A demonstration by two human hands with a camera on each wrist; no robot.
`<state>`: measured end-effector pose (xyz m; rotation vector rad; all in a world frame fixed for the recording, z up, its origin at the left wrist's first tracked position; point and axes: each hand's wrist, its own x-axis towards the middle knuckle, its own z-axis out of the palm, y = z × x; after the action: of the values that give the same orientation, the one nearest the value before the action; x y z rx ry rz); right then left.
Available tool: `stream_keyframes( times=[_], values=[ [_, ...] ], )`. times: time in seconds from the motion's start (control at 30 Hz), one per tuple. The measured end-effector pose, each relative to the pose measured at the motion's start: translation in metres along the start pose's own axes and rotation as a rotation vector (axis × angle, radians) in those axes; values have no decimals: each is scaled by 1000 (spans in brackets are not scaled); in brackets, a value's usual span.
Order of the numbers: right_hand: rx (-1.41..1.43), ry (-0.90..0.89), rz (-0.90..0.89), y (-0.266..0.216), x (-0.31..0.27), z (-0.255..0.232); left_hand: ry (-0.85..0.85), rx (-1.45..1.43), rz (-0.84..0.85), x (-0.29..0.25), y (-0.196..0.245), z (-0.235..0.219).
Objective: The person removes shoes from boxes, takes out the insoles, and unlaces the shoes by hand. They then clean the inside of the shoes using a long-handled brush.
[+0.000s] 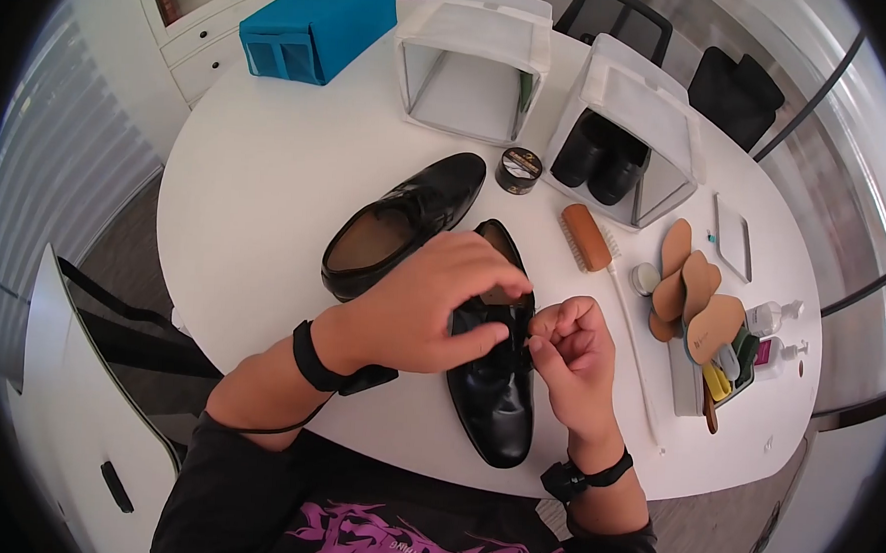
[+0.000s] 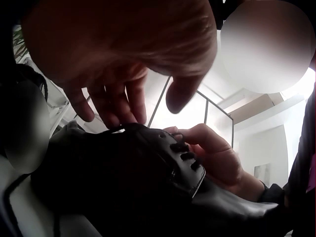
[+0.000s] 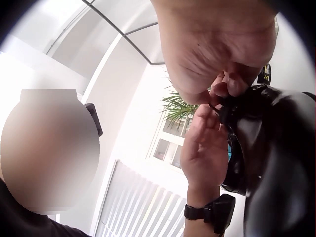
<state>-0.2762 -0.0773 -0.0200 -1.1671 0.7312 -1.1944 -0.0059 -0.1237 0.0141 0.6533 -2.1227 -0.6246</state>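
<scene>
Black shoe (image 1: 501, 420) — toe toward the person | left grip (image 1: 432, 301) wide over its opening | right grip (image 1: 579, 359) beside it, nearer — narrow, pinching lace (image 3: 224, 113)

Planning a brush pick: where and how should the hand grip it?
Brush: I'd pinch the wooden back across its narrow width, from above, slightly left. The block is longer than wide; bristles show on its right, where the white rod also starts.

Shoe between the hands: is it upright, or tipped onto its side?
Upright: the head view looks down on the top of the shoe, and its opening faces up.
</scene>
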Motion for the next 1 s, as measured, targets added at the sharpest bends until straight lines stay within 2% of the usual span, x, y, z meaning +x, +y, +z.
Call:
stream_keyframes(
  times=[0.13,0.2,0.23,0.3,0.43,0.5,0.63,0.73,0.8,0.83,0.9,0.93,1.0],
  values=[
    [-82,-6,26,-4,1,-5,-125,79,-35,-2,-2,4],
    [-170,-43,129,-12,-2,-11,-152,50,-130,-4,-5,6],
    [-171,-38,129,-16,-3,-14,-154,48,-127,-5,-6,7],
    [-340,-38,247,-24,-4,-18,-148,37,-129,-6,-8,7],
    [-367,101,249,-29,-4,-6,-154,43,-135,-5,-8,8],
    [-587,61,165,-30,-4,-2,-148,69,-120,-5,-9,7],
    [-646,-19,232,-38,-5,-5,-137,47,-121,-5,-11,7],
    [-599,-19,240,-26,-4,-11,-156,29,-146,-3,-11,3],
    [-373,-13,-84,-5,-1,-16,-158,49,-161,-2,-11,1],
    [-372,-11,-85,-12,-1,-14,-160,49,-160,-2,-11,0],
    [72,15,204,-35,-1,-8,-141,67,-182,-2,-12,-1],
    [72,14,203,-40,-1,-12,-139,69,-182,-2,-12,-1],
    [139,-29,448,-48,0,-25,-147,75,-185,-3,-13,-2]
  ],
)
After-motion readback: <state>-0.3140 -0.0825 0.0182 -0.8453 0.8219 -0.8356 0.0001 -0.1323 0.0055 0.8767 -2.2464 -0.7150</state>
